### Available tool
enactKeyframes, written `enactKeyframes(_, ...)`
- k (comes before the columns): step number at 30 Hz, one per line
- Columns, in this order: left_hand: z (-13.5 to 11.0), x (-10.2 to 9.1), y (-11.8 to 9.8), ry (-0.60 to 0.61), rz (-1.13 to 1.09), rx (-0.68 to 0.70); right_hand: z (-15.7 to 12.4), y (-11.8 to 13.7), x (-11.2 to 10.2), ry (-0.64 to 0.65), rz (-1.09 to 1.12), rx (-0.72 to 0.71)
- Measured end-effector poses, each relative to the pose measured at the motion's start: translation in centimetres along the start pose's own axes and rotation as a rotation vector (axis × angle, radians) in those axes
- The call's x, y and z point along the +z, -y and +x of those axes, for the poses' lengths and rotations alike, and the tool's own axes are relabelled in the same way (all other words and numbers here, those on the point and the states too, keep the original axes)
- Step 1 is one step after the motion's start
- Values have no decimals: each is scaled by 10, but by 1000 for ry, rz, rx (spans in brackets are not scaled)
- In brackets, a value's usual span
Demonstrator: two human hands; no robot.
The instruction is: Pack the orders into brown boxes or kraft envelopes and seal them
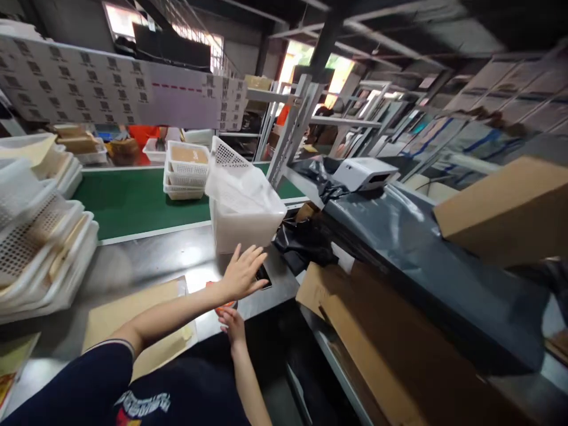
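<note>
My left hand (244, 275) reaches across with its fingers spread, just in front of a white plastic bin (244, 228); nothing shows in its grip. A dark phone-like slab (263, 276) lies on the metal table, partly hidden behind that hand. Below the left wrist, my right hand (233, 326) has its fingers curled at the edge of an orange-red round thing (226, 308), perhaps a tape roll, mostly covered by my left forearm. A flat tan envelope (133, 307) rests on the table under the left arm.
Stacked white baskets (71, 260) with packets stand at the left. Behind the table runs a green conveyor belt (119, 198) carrying more baskets (186, 171). On the right are dark plastic sheeting (412, 254), cardboard boxes (506, 207) and a white printer-like machine (364, 173). A metal post (293, 127) rises beside the bin.
</note>
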State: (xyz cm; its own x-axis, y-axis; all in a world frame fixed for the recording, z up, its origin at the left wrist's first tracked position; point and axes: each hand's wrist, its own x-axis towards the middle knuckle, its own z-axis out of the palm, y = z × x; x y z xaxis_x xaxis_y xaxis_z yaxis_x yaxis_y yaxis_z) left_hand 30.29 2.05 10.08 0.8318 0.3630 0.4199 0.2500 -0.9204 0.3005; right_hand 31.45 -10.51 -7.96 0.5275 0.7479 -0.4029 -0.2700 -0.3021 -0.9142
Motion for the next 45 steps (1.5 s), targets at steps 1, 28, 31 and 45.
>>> enactKeyframes(1,-46,16,14,66,-18,-132,2,-3,1,4,-3,10)
enactKeyframes(28,-447,40,115,215,67,-1099,59,-35,107,1043,-1290,-646)
enactKeyframes(31,-444,52,141,197,14,-997,77,-35,120,1156,-1509,-813)
enactKeyframes(45,-379,65,223,321,123,-834,129,-4,154,922,-1794,-923)
